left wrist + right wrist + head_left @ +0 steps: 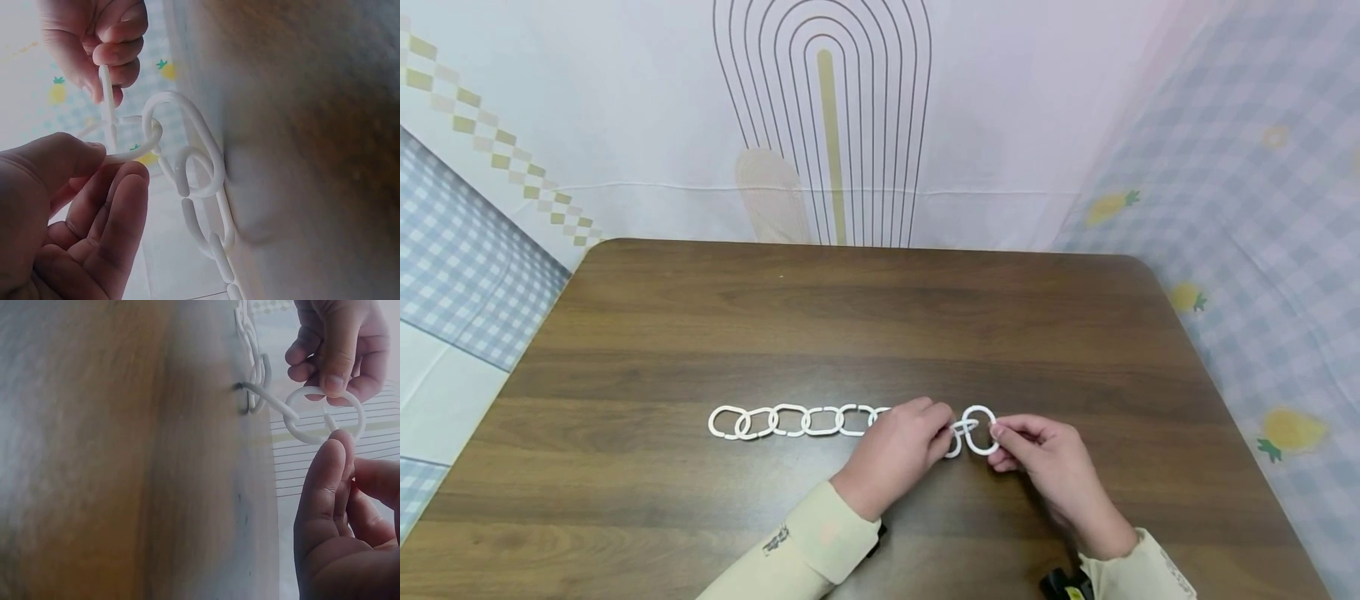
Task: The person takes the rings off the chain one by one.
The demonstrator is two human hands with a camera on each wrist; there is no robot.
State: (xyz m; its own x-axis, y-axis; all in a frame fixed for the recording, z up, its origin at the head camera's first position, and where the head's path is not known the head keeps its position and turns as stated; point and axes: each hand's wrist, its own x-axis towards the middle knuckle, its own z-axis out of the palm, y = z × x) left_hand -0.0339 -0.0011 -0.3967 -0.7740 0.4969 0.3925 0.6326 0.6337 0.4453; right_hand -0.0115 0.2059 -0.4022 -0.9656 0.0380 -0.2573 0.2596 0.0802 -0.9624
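Observation:
A chain of white plastic links (743, 423) lies in a row across the table, running rightward under my left hand (898, 454). That hand pinches one link (360, 422) between thumb and fingers, and the left wrist view has it raised off the tabletop. My right hand (1052, 458) pinches the rightmost link (979, 408) by its right side, between thumb and fingers. This link (106, 94) stands upright and passes through the left hand's link. Further links (215, 150) hang down from the left hand's link to the table. Fingers partly hide the right-hand link in the right wrist view.
The brown wooden table (850, 317) has rounded far corners. Behind it hangs a pale cloth (1015, 125) with arched lines. A blue checked cloth with pineapples (1247, 208) is at the right, and more checked cloth (460, 225) at the left.

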